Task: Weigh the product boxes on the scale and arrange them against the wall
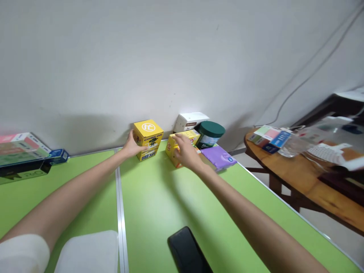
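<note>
My left hand (131,147) is on the left side of a yellow cube-shaped box (148,134) with a white round logo and "COME ON" lettering. Its fingers reach round toward the back, where the box hides them. The box stands against the wall, apparently stacked on a similar one. To the right, my right hand (186,152) is at another yellow box (174,148), its fingers stretched over the top and the thumb apart in front. Whether it grips this box cannot be made out. Behind are a white box (192,118) and a dark green-lidded tub (212,129); a purple packet (218,157) lies beside them.
The green table (150,204) has a metal seam. A black phone (188,250) and a whitish translucent lid or container (88,252) lie near me. Pink-and-green boxes (24,148) and a small blue box (58,156) stand far left. A cluttered wooden table (309,174) is at right.
</note>
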`<state>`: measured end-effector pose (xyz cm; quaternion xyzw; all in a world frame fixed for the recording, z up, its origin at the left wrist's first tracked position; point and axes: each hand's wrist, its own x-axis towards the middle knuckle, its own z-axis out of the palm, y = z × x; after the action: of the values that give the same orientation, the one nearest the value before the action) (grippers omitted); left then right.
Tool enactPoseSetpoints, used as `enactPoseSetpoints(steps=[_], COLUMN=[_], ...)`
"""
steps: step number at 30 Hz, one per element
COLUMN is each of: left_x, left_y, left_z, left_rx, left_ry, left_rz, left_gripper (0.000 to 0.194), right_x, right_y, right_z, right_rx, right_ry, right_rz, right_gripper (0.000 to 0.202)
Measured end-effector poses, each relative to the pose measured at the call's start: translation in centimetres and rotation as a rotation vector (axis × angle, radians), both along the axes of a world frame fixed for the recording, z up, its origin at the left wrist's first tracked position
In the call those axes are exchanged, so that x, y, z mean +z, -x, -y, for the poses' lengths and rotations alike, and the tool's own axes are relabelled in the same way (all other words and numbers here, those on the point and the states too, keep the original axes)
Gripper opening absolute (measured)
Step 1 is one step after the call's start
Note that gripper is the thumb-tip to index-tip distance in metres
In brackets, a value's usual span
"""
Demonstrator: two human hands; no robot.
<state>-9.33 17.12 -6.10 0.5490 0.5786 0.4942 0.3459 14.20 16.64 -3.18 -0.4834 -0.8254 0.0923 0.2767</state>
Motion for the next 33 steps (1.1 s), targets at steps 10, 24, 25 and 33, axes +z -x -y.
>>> enactPoseSetpoints(steps=[10,24,25,33], left_x=[-1.9,-2.1,-2.2,-2.0], left_y=[-1.4,-8.0,-8.6,-12.0], left_z=[-4.6,-4.7,-4.7,-5.8], left_rx=[-0.065,0.109,0.122,0.109], left_ry=[-0.025,0.049,0.051,0.153], left_rz=[0.032,-0.078,-0.061,0.065], left_gripper=[0.102,0.097,0.093,0.079], right_x=[1.7,1.2,0.6,-2.9], right_y=[-1.8,-1.7,-1.9,-3.8], right_z=[-7.7,-4.5,-3.8,0.2], right_rx=[0.055,-0.053,-0.079,-0.197], right_ry=[0.058,0.053,0.036,-0.061], right_rz=[0.782,0.642,0.600,0.347], right_gripper=[0.052,0.037,0.037,0.050])
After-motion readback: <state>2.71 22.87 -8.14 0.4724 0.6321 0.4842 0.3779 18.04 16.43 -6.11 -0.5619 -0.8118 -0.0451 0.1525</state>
